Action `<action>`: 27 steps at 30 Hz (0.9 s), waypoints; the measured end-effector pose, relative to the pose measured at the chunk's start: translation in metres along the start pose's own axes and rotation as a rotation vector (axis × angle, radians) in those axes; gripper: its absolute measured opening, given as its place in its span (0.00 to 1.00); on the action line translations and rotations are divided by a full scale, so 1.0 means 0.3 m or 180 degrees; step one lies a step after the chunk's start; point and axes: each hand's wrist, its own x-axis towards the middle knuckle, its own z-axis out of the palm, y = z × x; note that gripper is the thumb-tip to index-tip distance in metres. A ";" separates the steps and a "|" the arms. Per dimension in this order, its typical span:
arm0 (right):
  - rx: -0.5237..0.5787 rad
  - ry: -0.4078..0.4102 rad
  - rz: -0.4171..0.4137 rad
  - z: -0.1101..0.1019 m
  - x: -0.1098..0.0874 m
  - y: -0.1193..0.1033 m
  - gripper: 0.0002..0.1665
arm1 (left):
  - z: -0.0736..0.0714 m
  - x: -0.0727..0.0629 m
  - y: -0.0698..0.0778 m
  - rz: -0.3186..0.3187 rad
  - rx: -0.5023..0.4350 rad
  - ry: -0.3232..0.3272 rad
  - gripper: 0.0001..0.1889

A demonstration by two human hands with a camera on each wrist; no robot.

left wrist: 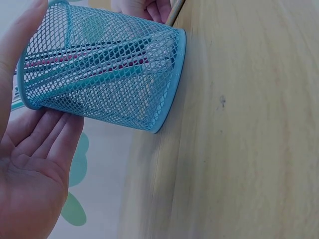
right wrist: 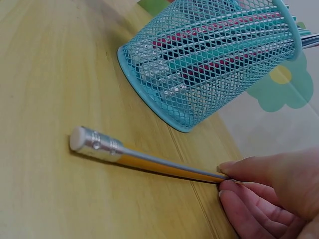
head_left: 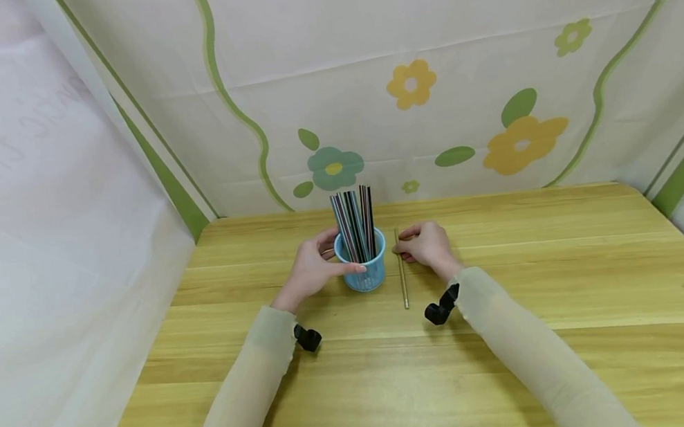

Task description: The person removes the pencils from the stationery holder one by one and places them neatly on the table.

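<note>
A light-blue mesh pencil cup (head_left: 366, 281) stands upright on the table, holding a bunch of striped pencils (head_left: 352, 221). My left hand (head_left: 313, 267) holds it from the left, thumb along the near side of the rim and fingers round the far side. The cup's mesh wall (left wrist: 124, 104) shows the pencils' lower ends through it in the left wrist view. To the right of the cup, a yellow pencil (right wrist: 159, 167) with a silver ferrule and white eraser lies on the table, eraser end towards me. My right hand (head_left: 426, 243) pinches its far part between thumb and fingers, hiding the tip.
The wooden table (head_left: 361, 392) reaches back to a white cloth backdrop (head_left: 325, 48) printed with flowers and green lines. Another white cloth (head_left: 41, 273) hangs along the left side. Each wrist wears a small black camera mount (head_left: 442, 306).
</note>
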 end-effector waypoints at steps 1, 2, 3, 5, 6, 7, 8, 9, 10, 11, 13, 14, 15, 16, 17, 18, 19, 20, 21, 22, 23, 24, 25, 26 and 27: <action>-0.0015 -0.0003 -0.0006 0.000 0.000 0.001 0.19 | 0.000 0.000 0.000 -0.0004 0.0001 0.0003 0.45; -0.0021 0.0002 -0.0004 0.000 0.001 0.002 0.18 | 0.000 0.000 0.001 -0.0003 0.0000 0.0002 0.45; -0.0027 0.0009 -0.0001 0.000 0.002 0.002 0.18 | 0.000 0.000 0.002 -0.0006 0.0002 0.0003 0.45; -0.0033 0.0005 -0.0011 -0.001 0.002 0.003 0.19 | 0.001 0.000 0.003 -0.0008 0.0004 0.0006 0.45; -0.0024 0.0006 -0.0010 -0.001 0.003 0.004 0.19 | 0.001 0.000 0.002 -0.0009 0.0006 0.0005 0.45; -0.0026 0.0002 -0.0025 -0.001 0.001 0.004 0.19 | 0.000 0.000 0.002 -0.0004 0.0011 0.0006 0.45; -0.0021 0.0005 -0.0033 -0.001 0.000 0.003 0.19 | 0.000 0.000 0.002 0.0002 0.0012 0.0003 0.45; -0.0021 0.0004 -0.0048 -0.002 -0.002 0.003 0.19 | 0.000 0.000 0.002 0.0006 0.0017 0.0000 0.45; -0.0013 0.0001 -0.0060 -0.002 -0.005 0.002 0.19 | 0.000 0.000 0.001 0.0015 0.0022 -0.0005 0.45; -0.0008 0.0010 -0.0065 -0.003 -0.006 0.002 0.19 | -0.001 0.000 0.001 0.0024 0.0024 -0.0008 0.45; 0.0008 0.0008 -0.0082 -0.003 -0.009 0.001 0.19 | -0.001 -0.001 0.001 0.0039 0.0031 -0.0014 0.45; 0.0015 0.0008 -0.0081 -0.003 -0.010 0.002 0.19 | -0.001 -0.001 0.002 0.0039 0.0033 -0.0015 0.45; 0.0019 0.0011 -0.0078 -0.003 -0.010 0.002 0.19 | -0.001 -0.001 0.002 0.0041 0.0035 -0.0014 0.45; 0.0024 0.0010 -0.0074 -0.003 -0.010 0.002 0.19 | -0.001 -0.001 0.002 0.0041 0.0036 -0.0013 0.45; 0.0027 0.0009 -0.0070 -0.004 -0.010 0.003 0.19 | -0.001 -0.001 0.003 0.0040 0.0033 -0.0013 0.45; 0.0032 0.0008 -0.0059 -0.004 -0.008 0.004 0.20 | -0.001 -0.002 0.003 0.0042 0.0033 -0.0014 0.45; 0.0035 0.0004 -0.0052 -0.005 -0.008 0.004 0.20 | -0.002 -0.002 0.003 0.0044 0.0030 -0.0015 0.45; 0.0043 0.0008 -0.0045 -0.005 -0.009 0.004 0.20 | -0.001 -0.001 0.003 0.0049 0.0026 -0.0018 0.45; 0.0048 0.0006 -0.0043 -0.006 -0.010 0.004 0.20 | -0.001 -0.001 0.003 0.0058 0.0020 -0.0022 0.44; 0.0059 0.0004 -0.0040 -0.006 -0.010 0.003 0.20 | -0.001 -0.001 0.003 0.0063 0.0016 -0.0025 0.44; 0.0070 0.0005 -0.0039 -0.006 -0.011 0.003 0.20 | -0.001 0.000 0.003 0.0066 0.0012 -0.0026 0.44; 0.0080 0.0008 -0.0040 -0.006 -0.011 0.003 0.20 | -0.001 0.000 0.002 0.0071 0.0009 -0.0028 0.44; 0.0087 0.0008 -0.0045 -0.007 -0.013 0.002 0.20 | -0.001 0.001 0.002 0.0074 0.0005 -0.0028 0.44; 0.0099 0.0014 -0.0044 -0.007 -0.013 0.003 0.20 | 0.000 0.001 0.002 0.0077 0.0001 -0.0029 0.44; 0.0104 0.0014 -0.0045 -0.007 -0.014 0.002 0.20 | 0.000 0.001 0.003 0.0074 -0.0004 -0.0027 0.44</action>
